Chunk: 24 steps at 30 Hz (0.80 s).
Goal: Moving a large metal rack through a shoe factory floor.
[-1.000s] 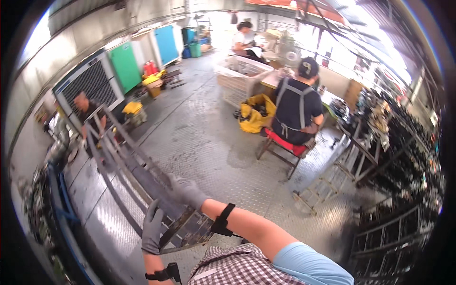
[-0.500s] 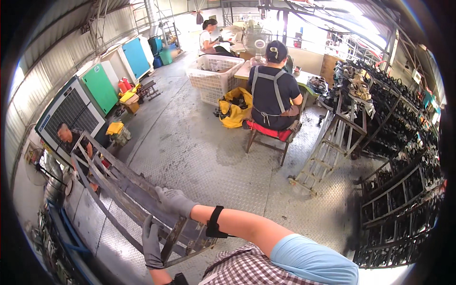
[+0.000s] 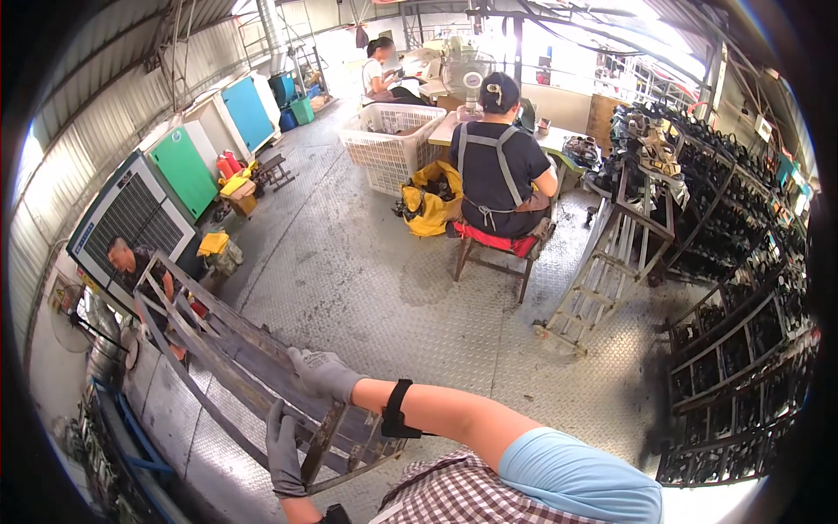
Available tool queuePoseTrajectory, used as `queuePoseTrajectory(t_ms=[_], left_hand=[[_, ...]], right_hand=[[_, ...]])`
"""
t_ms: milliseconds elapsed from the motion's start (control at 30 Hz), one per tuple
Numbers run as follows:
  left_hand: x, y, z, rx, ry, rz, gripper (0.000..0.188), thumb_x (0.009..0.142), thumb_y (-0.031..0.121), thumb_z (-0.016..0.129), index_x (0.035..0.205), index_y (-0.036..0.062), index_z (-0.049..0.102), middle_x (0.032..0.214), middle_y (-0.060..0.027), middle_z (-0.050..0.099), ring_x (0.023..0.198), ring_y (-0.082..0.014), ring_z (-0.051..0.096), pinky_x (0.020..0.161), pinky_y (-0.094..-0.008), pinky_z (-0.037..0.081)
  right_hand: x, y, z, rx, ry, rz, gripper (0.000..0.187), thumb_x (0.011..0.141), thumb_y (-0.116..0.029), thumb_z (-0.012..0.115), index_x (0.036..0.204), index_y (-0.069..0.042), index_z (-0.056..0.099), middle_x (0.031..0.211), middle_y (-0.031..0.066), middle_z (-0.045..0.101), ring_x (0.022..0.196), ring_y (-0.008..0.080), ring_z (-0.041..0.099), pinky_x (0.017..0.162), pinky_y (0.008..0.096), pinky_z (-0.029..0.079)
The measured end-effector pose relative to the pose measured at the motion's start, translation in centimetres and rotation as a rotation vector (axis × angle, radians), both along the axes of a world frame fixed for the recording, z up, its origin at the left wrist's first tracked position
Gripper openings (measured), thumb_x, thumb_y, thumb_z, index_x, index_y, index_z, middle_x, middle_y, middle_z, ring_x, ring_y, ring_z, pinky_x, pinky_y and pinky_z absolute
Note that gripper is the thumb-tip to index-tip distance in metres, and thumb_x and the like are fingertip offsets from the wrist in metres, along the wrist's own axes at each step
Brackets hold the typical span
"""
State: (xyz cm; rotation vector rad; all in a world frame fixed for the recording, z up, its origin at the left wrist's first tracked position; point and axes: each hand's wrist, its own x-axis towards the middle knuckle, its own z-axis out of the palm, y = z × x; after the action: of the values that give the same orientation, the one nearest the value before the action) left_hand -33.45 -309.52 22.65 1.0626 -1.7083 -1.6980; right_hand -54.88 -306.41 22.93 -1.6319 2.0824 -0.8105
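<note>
Gloved in grey, the right hand (image 3: 325, 374) is closed over the upper rail of a long metal rack (image 3: 229, 371), fingers curled down across its edge. Nearer the body, the left hand (image 3: 284, 454), in a matching glove, lies against a lower rail at the near end, fingers together and only slightly bent; how tightly it is closed I cannot tell. That makes two hands on one rack, which slants from just in front of the body toward the far left, above the metal floor (image 3: 419, 306). Two black bands show: one on the right forearm (image 3: 397, 409), one near the left wrist (image 3: 334, 513).

Three other people are in view. One (image 3: 147, 266) bends near the rack's far end, hands not clear enough to read; one, in crossed grey straps (image 3: 497, 166), sits on a single red-topped stool (image 3: 496, 242) at the worktop (image 3: 445, 131); one, in a white top (image 3: 374, 79), sits farther back.

Between the rack and that worktop stand one white crate (image 3: 384, 157) and, just beside it, one yellow bag (image 3: 428, 223). To the right is one ladder-like frame (image 3: 596, 297). Along the left wall I count one green panel (image 3: 181, 173) and one blue panel (image 3: 248, 112). Dark items crowd the shelves (image 3: 733, 345) at right, too many to count.
</note>
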Motion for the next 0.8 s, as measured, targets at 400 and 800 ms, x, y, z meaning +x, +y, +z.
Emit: queuePoseTrajectory(t_ms=[400, 800], left_hand=[[0.04, 0.10, 0.03, -0.063, -0.043, -0.005, 0.041, 0.099, 0.021, 0.051, 0.139, 0.0117, 0.048, 0.102, -0.0004, 0.055, 0.082, -0.0108, 0.059, 0.074, -0.0285, 0.052], [0.05, 0.11, 0.12, 0.004, -0.016, 0.003, 0.044, 0.097, 0.020, 0.052, 0.139, 0.0047, 0.048, 0.103, -0.0029, 0.057, 0.087, -0.0110, 0.057, 0.077, -0.0276, 0.048]], right_hand=[[0.04, 0.27, 0.77, 0.040, -0.023, -0.009, 0.050, 0.093, -0.027, 0.050, 0.132, 0.004, 0.039, 0.119, 0.0258, 0.060, 0.107, 0.0396, 0.061, 0.091, 0.0457, 0.048], [0.08, 0.06, 0.62, 0.080, -0.027, -0.016, 0.051, 0.094, -0.029, 0.049, 0.132, 0.004, 0.039, 0.121, 0.0241, 0.059, 0.110, 0.0386, 0.060, 0.093, 0.0456, 0.047]])
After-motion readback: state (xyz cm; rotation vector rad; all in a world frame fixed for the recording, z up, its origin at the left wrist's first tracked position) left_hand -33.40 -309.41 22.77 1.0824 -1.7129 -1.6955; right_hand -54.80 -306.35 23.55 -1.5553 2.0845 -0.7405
